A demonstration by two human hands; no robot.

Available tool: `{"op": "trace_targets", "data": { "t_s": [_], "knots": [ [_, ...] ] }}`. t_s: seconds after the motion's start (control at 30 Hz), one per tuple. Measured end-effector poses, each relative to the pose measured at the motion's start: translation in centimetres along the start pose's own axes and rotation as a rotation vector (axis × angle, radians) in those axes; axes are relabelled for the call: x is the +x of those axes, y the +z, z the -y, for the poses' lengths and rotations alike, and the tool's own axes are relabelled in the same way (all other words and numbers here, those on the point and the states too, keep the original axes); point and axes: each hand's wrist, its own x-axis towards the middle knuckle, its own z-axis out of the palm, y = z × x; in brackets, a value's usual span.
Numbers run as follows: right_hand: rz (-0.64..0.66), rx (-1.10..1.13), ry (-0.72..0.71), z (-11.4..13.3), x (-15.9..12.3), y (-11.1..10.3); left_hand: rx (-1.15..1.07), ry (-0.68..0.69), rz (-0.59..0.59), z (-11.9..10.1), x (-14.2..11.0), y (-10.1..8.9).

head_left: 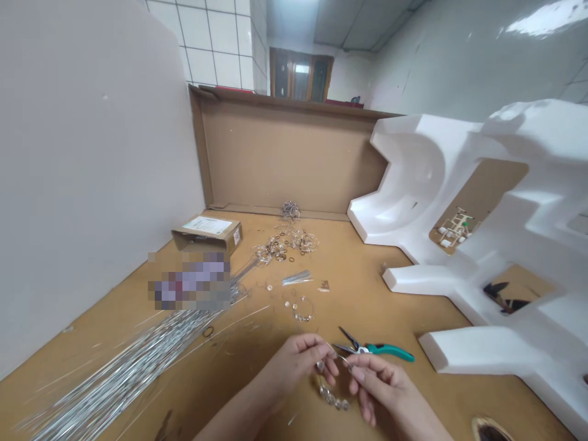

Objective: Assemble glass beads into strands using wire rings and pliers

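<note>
My left hand point(303, 360) and my right hand point(377, 386) meet low in the middle of the view, both pinched on a thin metal wire point(340, 356) between them. A short string of clear beads point(333, 397) hangs below my fingers. Pliers with green handles point(374, 349) lie on the brown table just beyond my hands, jaws open, pointing left.
A bundle of long silver wires point(128, 373) lies at the left. Loose rings and beads point(287, 242) are scattered mid-table near a small cardboard box point(207, 233). A white foam packing piece point(482, 245) fills the right; an open cardboard flap point(285, 153) stands behind.
</note>
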Motion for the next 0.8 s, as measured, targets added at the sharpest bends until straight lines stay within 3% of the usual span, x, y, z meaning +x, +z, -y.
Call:
{"op": "trace_targets", "data": {
  "t_s": [0.4,0.8],
  "knots": [
    [-0.025,0.063,0.011,0.21,-0.09,-0.31,0.245,0.079,-0.150,-0.28,0.39,-0.45],
    [-0.071,0.070,0.029,-0.21,-0.04,-0.34,0.216,0.064,-0.177,-0.16,0.46,-0.69]
  ]
}}
